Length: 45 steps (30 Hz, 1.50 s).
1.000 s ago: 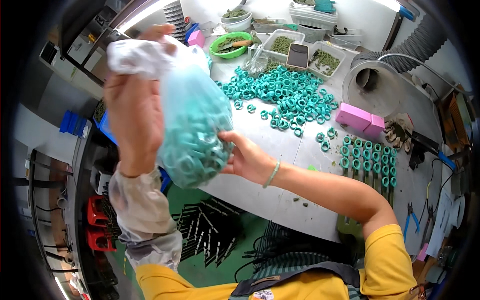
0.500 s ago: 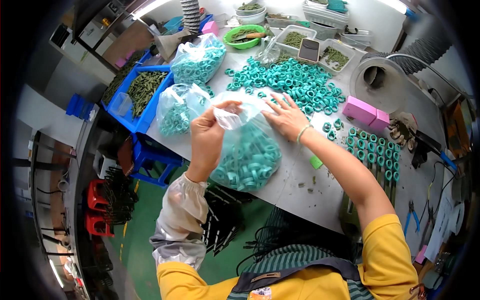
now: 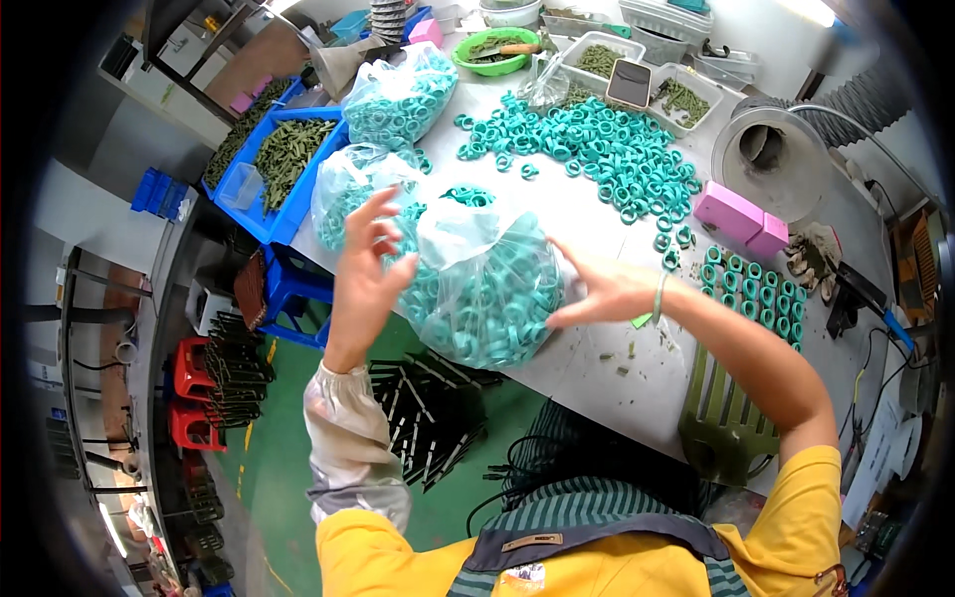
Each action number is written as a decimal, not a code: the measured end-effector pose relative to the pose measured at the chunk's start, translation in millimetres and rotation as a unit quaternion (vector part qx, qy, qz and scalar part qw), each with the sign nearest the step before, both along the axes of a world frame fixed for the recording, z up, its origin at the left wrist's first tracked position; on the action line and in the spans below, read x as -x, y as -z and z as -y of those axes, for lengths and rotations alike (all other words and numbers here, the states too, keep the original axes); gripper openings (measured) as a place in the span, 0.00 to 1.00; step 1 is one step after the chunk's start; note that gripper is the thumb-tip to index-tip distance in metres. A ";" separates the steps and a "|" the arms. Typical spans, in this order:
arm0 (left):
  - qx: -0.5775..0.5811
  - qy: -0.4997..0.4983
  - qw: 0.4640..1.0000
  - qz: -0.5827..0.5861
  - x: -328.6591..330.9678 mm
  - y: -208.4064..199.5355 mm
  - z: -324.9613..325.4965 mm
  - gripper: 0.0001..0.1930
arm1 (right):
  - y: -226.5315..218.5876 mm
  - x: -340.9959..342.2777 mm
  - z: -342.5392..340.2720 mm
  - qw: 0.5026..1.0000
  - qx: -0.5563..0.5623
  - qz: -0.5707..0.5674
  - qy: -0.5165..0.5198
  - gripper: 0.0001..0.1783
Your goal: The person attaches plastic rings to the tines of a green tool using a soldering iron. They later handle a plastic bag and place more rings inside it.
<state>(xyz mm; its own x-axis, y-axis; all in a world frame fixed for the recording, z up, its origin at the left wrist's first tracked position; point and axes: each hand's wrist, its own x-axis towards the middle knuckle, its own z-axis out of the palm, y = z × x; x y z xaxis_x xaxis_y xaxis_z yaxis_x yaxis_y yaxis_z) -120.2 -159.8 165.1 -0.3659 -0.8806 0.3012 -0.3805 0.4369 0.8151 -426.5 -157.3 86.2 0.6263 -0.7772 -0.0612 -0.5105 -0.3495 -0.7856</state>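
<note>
A clear plastic bag full of teal rings sits at the table's near edge, its loose mouth folded over on top. To its left, my left hand is raised with its fingers apart and holds nothing. My right hand is at the bag's right side, thumb and fingers spread, with the fingertips at or close to the plastic. Two more bags of teal rings, one nearer and one farther back, stand behind my left hand. Beyond the bag lies a wide heap of loose teal rings.
On the right, rows of teal rings stand on an olive slotted rack, near pink blocks and a round duct mouth. Blue bins of green pieces stand left. At the back are a green basin and a phone-like device.
My left hand has let go of the bag's mouth and moved left and down. My right hand has moved from the bag's top to its right side. The bag's upper part has sunk down.
</note>
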 end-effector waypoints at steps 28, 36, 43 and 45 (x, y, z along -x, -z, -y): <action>-0.037 -0.289 0.956 -0.029 -26.1 134.6 75.7 0.27 | -7.9 -36.1 -60.3 0.982 0.018 -0.075 0.173 0.10; 0.031 -0.298 0.954 -0.001 -43.7 166.9 92.1 0.22 | 36.0 -124.7 -56.0 0.794 0.593 -0.111 0.072 0.16; -0.205 -0.208 0.950 -0.108 -54.9 156.1 52.5 0.18 | 34.9 -107.6 -35.5 0.890 0.451 -0.017 0.063 0.04; -0.210 -0.237 0.944 -0.092 -49.7 152.6 52.0 0.17 | 27.5 -104.7 -31.9 0.922 0.376 0.012 0.097 0.06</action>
